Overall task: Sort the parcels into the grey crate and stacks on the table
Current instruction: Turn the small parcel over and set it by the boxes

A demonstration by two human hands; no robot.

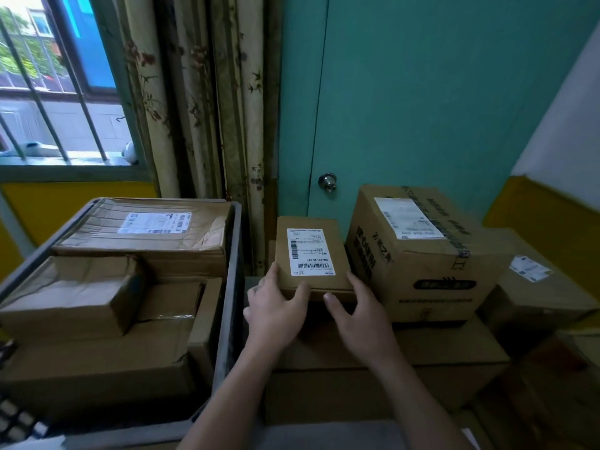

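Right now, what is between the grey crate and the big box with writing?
The small labelled parcel, held by the left hand and right hand; the head view shows it.

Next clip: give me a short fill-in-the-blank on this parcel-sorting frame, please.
1. The left hand and right hand hold a small box with a white ____ on top.
2. The grey crate stands to that box's ____.
3. The big box stands to the small box's ____.
4. The teal door behind has a round metal ____.
Missing: label; left; right; knob.
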